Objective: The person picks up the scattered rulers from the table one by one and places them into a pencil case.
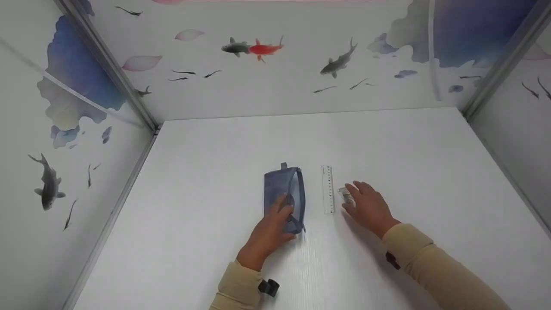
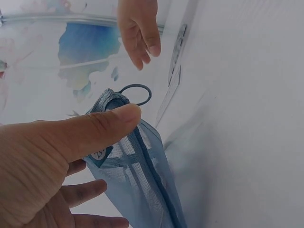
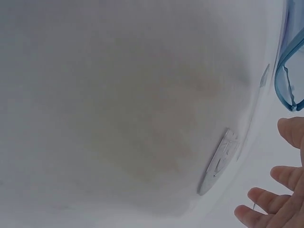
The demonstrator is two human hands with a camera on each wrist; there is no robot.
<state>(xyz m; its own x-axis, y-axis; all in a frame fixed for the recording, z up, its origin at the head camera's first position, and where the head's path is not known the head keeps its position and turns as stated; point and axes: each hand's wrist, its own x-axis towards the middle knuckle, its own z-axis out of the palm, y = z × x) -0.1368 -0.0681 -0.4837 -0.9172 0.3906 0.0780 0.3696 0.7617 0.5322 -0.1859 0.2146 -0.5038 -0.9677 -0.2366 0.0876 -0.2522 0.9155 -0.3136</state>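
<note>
A blue mesh zip pouch (image 1: 275, 183) lies on the white table, its long zipped side gaping to the right. My left hand (image 1: 269, 230) pinches its near end. In the left wrist view the thumb (image 2: 102, 128) presses on the pouch (image 2: 137, 175) beside a cord loop (image 2: 151, 95), while the index finger is mostly hidden behind. A clear ruler (image 1: 328, 189) lies to the right of the pouch. Over a small clear plastic drawing tool (image 1: 345, 195) hovers my right hand (image 1: 370, 209), fingers spread. The right wrist view shows that flat tool (image 3: 218, 161) apart from the fingertips (image 3: 256, 216).
White panels with painted fish and leaves enclose the table (image 1: 193, 172) at the left, back and right. Metal posts (image 1: 137, 99) stand at the back corners. Each sleeve carries a dark wrist strap (image 1: 269, 287).
</note>
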